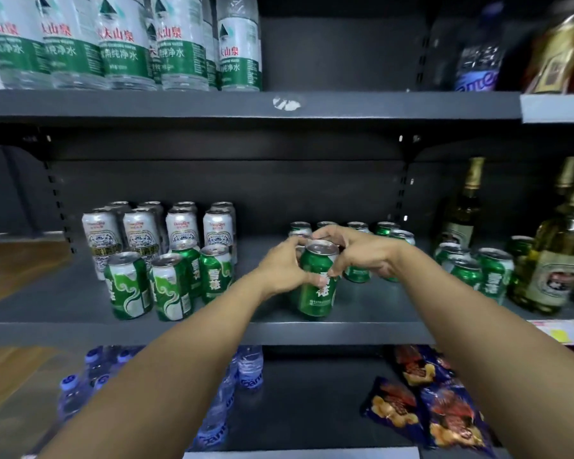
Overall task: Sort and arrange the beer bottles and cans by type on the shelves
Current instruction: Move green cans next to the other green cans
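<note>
On the middle shelf (212, 331) both my hands close round one green beer can (318, 293) standing near the front edge. My left hand (284, 270) grips its left side; my right hand (352, 251) curls over its top and right side. Behind it stand several more green cans (386, 230). At the left, several white-and-silver cans (140, 230) form rows at the back, with several green cans (130, 286) in front of them. At the right, more green cans (494, 270) stand beside glass beer bottles (554, 260).
Water bottles with green labels (120, 44) fill the upper shelf's left; dark bottles (478, 61) stand at its right. Below, small blue-capped water bottles (246, 362) and snack packets (441, 412) lie on the bottom shelf. Wooden floor (10, 266) shows at the left.
</note>
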Available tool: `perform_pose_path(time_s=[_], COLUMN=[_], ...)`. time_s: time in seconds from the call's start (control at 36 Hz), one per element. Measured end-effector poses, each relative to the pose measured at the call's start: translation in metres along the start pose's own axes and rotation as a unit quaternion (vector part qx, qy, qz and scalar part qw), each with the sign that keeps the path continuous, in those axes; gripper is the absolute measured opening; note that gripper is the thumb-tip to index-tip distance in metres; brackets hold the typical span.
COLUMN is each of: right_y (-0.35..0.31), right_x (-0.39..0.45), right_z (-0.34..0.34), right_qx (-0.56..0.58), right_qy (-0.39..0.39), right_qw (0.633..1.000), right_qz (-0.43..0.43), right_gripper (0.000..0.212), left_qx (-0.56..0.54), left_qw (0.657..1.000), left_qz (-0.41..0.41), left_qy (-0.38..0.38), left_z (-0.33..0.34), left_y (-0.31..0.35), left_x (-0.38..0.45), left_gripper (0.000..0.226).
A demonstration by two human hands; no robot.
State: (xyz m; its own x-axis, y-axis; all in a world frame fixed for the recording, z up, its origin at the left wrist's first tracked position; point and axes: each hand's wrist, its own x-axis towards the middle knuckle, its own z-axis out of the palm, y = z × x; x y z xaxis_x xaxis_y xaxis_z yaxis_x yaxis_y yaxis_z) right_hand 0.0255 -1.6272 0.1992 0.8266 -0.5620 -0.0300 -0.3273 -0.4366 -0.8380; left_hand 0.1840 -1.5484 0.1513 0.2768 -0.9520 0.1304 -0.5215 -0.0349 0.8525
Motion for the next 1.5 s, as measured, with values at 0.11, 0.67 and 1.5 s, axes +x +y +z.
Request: perform_pose_path(time_s=[0.11,0.67,1.5], right_y=[0.022,0.075,0.036], right_x=[-0.015,0.024,0.061], right_z=[-0.022,-0.018,0.000], right_qx=[0.054,0.010,-0.298], right_qy=[0.036,0.229,0.386], right_qw=[0.997,0.970,0.873], right_qz=[0.036,0.074,-0.025], right_gripper=[0.051,0.079,0.055], left_qx=[0.046,0.358,0.463], left_qw=[0.999,0.931,0.858], left_qz=[0.022,-0.011,0.042], left_qy=[0.010,0.066,0.220], left_z=[0.029,0.023,-0.019], left_y=[0.018,-0.012,-0.033], left_x=[0.011,0.033,0.009], left_gripper=[0.100,0.078,0.054])
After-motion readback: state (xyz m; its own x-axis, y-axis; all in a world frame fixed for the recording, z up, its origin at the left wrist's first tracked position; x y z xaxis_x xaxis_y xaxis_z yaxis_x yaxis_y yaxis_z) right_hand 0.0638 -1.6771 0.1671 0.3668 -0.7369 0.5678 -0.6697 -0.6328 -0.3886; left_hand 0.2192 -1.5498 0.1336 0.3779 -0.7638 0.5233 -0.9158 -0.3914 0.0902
